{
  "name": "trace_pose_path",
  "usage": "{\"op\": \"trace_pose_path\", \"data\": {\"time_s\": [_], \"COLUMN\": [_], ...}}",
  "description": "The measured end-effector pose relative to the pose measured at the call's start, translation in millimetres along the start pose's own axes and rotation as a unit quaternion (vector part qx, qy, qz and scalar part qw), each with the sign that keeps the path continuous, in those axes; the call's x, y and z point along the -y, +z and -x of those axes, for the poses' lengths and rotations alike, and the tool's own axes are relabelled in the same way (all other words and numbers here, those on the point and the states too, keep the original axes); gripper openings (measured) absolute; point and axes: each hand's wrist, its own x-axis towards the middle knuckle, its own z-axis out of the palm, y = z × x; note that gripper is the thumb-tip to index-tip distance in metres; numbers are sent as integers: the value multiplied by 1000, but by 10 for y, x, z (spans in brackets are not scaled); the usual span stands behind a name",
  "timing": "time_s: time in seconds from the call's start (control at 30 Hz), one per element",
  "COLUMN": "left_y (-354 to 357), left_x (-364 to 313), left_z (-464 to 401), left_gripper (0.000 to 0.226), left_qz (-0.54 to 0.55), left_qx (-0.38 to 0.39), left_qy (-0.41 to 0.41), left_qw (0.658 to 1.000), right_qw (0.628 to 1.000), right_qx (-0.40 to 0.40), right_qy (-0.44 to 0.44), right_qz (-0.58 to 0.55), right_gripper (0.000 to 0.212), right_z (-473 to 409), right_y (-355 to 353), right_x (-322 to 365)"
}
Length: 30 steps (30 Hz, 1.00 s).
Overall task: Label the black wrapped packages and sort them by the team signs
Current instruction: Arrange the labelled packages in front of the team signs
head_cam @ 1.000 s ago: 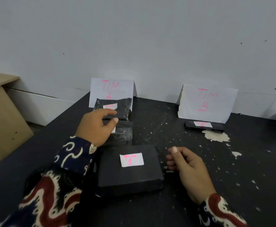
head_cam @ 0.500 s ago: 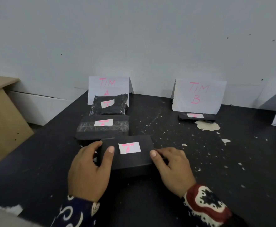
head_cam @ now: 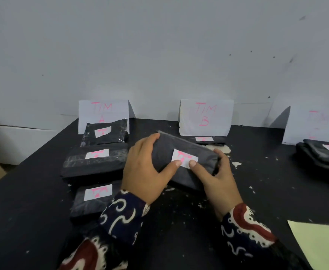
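I hold a black wrapped package [head_cam: 163,152] with a white, pink-lettered label [head_cam: 185,158] in both hands, lifted and tilted over the middle of the black table [head_cam: 33,201]. My left hand [head_cam: 146,168] grips its left end. My right hand [head_cam: 216,180] grips its right end, and both thumbs press by the label. Three labelled black packages [head_cam: 97,158] lie in a row in front of the TIM A sign [head_cam: 103,112]. One flat labelled package [head_cam: 208,140] lies below the TIM B sign [head_cam: 205,116], just beyond the held one.
A third paper sign [head_cam: 315,123] stands at the far right with a stack of black packages [head_cam: 323,154] in front. A pale yellow sheet [head_cam: 319,244] lies at the near right edge. White paint flecks dot the table. A wall closes off the back.
Both hands have lifted the labelled package off the table and carried it right and away, towards the TIM B sign. The view has swung right, revealing the third sign and the stack.
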Motion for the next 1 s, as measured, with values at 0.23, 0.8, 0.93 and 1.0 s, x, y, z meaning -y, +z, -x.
{"op": "trace_pose_path", "data": {"time_s": [0.23, 0.8, 0.93, 1.0], "left_y": [480, 581, 552, 552], "left_x": [6, 216, 109, 106], "left_z": [-79, 75, 100, 99], "left_gripper": [104, 49, 66, 65], "left_qz": [75, 178, 200, 172], "left_qx": [-11, -27, -43, -63], "left_qy": [-93, -195, -218, -218], "left_qw": [993, 964, 954, 959], "right_qw": [998, 993, 993, 992], "right_qx": [-28, -32, -25, -23], "right_qy": [-47, -38, -48, -56], "right_qz": [27, 109, 105, 106], "right_gripper": [83, 83, 81, 81], "right_z": [-162, -173, -94, -65], "right_y": [-242, -250, -234, -209], "right_x": [-68, -267, -212, -200]}}
